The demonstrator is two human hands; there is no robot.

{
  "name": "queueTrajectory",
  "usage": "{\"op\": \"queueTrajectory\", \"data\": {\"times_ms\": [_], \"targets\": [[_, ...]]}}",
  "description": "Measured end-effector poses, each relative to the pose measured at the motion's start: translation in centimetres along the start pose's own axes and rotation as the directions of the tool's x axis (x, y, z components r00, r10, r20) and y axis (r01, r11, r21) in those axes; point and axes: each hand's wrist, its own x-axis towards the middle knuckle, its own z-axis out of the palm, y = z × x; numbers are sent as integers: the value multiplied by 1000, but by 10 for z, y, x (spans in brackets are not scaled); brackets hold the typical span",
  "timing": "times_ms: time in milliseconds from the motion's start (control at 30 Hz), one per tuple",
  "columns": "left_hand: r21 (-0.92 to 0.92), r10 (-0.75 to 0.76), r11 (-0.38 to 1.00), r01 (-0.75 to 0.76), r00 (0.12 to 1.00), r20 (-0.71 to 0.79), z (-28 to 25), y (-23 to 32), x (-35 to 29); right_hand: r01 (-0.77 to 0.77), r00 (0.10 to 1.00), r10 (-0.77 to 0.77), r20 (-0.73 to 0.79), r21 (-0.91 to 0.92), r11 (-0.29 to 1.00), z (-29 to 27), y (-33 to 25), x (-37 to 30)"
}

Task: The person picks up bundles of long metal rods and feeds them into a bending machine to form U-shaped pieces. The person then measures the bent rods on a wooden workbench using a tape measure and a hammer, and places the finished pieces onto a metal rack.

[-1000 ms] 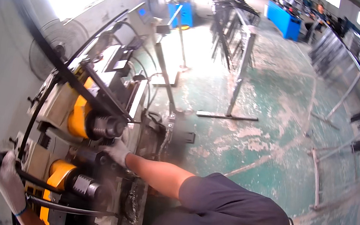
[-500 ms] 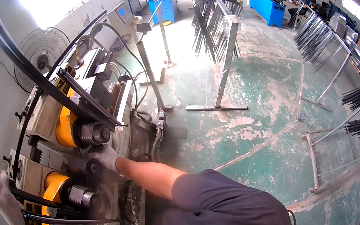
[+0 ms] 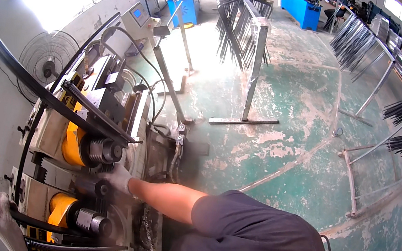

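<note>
At the lower left, my left hand [image 3: 6, 225], in a pale glove, is closed around a long black bar [image 3: 38, 222]. That bar runs into the lower bending head [image 3: 84, 219] of a machine, beside its yellow part. My right hand [image 3: 118, 177], also gloved, reaches between the two heads, next to a dark metal cylinder [image 3: 101, 188]. Its fingertips are hidden, so what it holds, if anything, does not show. Above it, a second long black bar [image 3: 63, 106] slants from the upper left to the upper bending head [image 3: 105, 150].
A wall fan [image 3: 47, 68] stands behind the machine. Black hoses [image 3: 143, 56] loop over its far side. Metal racks hung with bent black rods [image 3: 243, 18] stand farther off. A blue workbench [image 3: 299, 9] is at the back, with a person [image 3: 337, 7] nearby.
The outer stretch of the upper black bar has dipped slightly at the left. Both hands stay nearly where they were, and the view has shifted a little.
</note>
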Motion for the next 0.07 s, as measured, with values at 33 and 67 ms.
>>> {"op": "queueTrajectory", "data": {"times_ms": [33, 67], "targets": [[-7, -4, 1000, 4, 1000, 1, 0, 1, -1, 1, 1000, -1, 8, -27, 1000, 0, 2, 2], [-5, -2, 1000, 2, 1000, 1, 0, 3, -1, 3, 1000, -2, 15, -53, 999, -2, 11, 8]]}}
